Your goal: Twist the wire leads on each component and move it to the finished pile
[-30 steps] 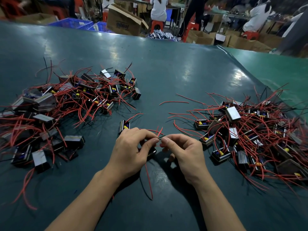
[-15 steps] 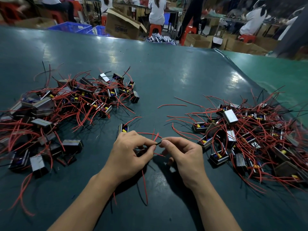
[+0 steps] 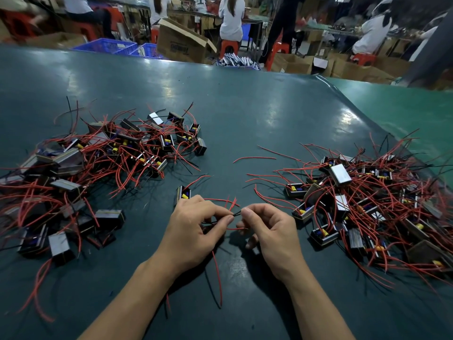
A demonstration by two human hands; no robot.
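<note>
Both hands are low in the middle of the green table (image 3: 245,114), almost touching each other. The left hand (image 3: 193,231) has its thumb and forefinger pinched on a thin black wire (image 3: 236,213), and the right hand (image 3: 272,231) pinches the other end of that same short stretch, so the wire bridges the tiny gap between the two sets of fingertips. The rest of the fingers on both hands are curled in. The part those leads belong to is mostly hidden under the left hand, so I can't really make out its body, just red leads (image 3: 218,273) trailing out from under the hands toward the near edge of the table and a few short red ends poking up just past the fingertips. One loose component (image 3: 183,193) sits on the table just beyond the left hand's knuckles, nearly touching them. A big tangled pile (image 3: 103,163) of the same little boxes with red wires is off to the left of the hands, and another pile (image 3: 362,200) is off to the right, starting just beside the right hand. Which one is the finished pile I can't tell. A single stray red wire (image 3: 255,158) lies on the table between the piles, further out from the hands.
</note>
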